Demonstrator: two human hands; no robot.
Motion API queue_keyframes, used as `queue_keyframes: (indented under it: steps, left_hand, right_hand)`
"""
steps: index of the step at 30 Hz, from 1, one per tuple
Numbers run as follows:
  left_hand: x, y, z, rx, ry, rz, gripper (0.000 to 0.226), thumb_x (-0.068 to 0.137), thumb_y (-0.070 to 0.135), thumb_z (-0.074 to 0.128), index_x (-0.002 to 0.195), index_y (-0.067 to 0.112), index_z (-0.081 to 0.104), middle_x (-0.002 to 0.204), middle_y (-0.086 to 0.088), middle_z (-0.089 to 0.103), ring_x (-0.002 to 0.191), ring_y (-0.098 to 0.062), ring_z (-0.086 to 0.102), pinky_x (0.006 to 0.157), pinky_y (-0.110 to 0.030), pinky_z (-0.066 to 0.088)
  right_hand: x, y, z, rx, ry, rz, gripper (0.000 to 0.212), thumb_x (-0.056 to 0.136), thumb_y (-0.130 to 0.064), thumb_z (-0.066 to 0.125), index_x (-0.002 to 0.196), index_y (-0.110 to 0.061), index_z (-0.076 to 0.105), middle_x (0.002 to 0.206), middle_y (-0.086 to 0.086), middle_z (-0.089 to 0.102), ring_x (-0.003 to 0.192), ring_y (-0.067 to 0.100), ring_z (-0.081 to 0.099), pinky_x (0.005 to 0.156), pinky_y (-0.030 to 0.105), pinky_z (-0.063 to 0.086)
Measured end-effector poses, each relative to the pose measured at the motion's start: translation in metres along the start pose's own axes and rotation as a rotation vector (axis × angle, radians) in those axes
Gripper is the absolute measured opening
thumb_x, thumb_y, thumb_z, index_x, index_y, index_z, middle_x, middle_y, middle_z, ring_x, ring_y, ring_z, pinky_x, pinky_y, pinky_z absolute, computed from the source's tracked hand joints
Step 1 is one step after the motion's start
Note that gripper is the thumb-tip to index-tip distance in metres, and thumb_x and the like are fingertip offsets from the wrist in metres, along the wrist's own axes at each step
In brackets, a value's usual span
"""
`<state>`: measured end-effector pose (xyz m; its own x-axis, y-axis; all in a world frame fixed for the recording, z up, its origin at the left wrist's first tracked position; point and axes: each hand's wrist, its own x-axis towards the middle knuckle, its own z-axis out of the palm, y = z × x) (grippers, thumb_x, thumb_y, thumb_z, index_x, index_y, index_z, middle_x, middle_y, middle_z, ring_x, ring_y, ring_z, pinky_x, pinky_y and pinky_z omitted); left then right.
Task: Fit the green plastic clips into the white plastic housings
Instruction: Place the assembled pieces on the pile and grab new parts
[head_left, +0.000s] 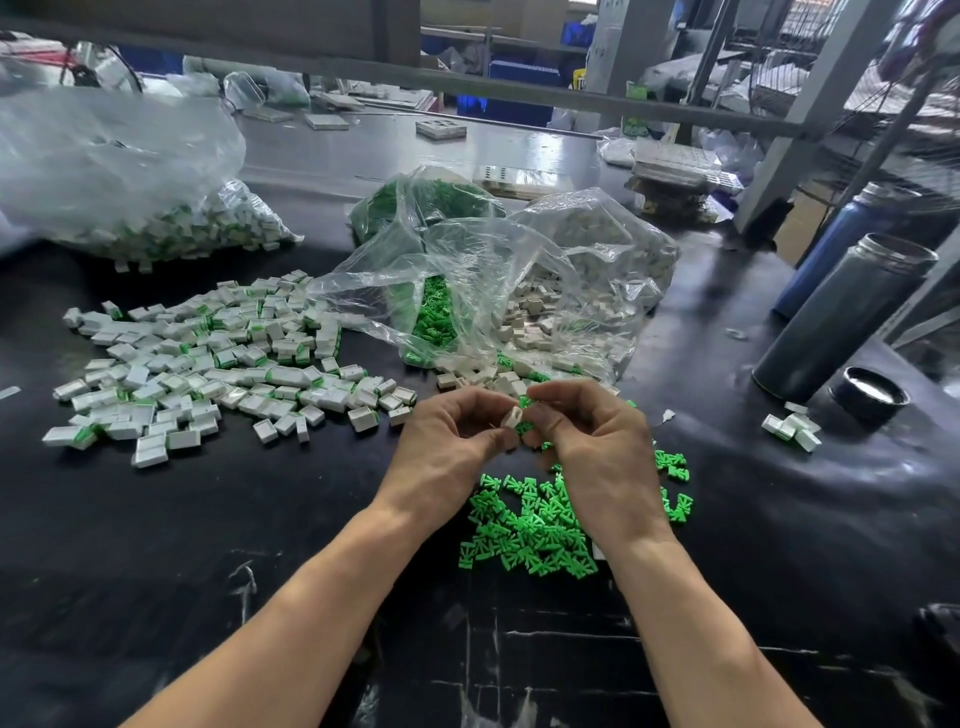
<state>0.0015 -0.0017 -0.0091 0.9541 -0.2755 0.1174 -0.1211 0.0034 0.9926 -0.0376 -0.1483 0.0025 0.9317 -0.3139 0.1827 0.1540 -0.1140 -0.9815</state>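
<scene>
Far left on the black table (260, 519), a clear bag (119, 171) lies slumped, its low end packed with white housings that show green at their edges. Near it, a loose spread of fitted housings (208, 358) covers the table, white blocks with green showing at 1 end of many.

In the middle, 2 more clear bags lie open toward the near side. The green bag (431, 208) holds green clips, which spill down its mouth toward the hands. Just right of it, the white bag (587, 249) holds bare white housings, some tumbled out at its mouth onto the table.

Near the middle, the left hand (452, 441) has its fingers curled and pinches 1 white housing (513, 417) at the fingertips. The right hand (597, 447) meets it, fingers curled, pinching at a green clip (525, 402) that touches the housing; how far the clip sits in cannot be told. Under and near the right hand lies a pile of loose clips (530, 525).

To the right, a small cluster of housings (792, 431) sits apart. Beside it lies a dark lid (868, 397), and far of that stand an open grey flask (841, 317) and a blue flask (841, 244); their contents cannot be seen.
</scene>
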Motion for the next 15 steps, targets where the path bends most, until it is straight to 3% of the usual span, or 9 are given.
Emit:
queue_keyframes:
  steps: [4,12,15]
  left_hand:
    - [0.0002,0.0005,0.0003,0.03,0.039,0.011,0.018,0.085,0.0,0.078,0.094,0.015,0.073,0.08,0.007,0.076,0.073,-0.001,0.068,0.067,-0.014,0.05]
    - [-0.0015,0.0032,0.0006,0.12,0.047,0.021,0.018,0.084,-0.002,0.079,0.094,0.01,0.07,0.071,0.012,0.07,0.065,0.003,0.062,0.063,-0.014,0.05]
    - [-0.0024,0.0039,0.0008,0.152,0.045,0.022,0.02,0.083,-0.004,0.079,0.094,0.01,0.07,0.076,0.007,0.069,0.067,0.0,0.061,0.063,-0.014,0.05]
  right_hand:
    - [-0.0011,0.001,0.0,0.001,-0.018,-0.011,0.017,0.093,-0.004,0.073,0.095,-0.02,0.077,0.079,0.004,0.076,0.069,0.016,0.071,0.054,0.021,0.053]
    - [-0.0022,0.0029,0.0008,-0.06,-0.015,-0.049,0.018,0.094,-0.009,0.074,0.094,-0.027,0.077,0.082,-0.001,0.077,0.073,0.016,0.073,0.058,0.022,0.055]
    - [-0.0016,0.0051,-0.0001,-0.114,-0.023,-0.063,0.02,0.094,-0.011,0.074,0.094,-0.031,0.078,0.083,-0.004,0.077,0.075,0.015,0.074,0.062,0.028,0.059]
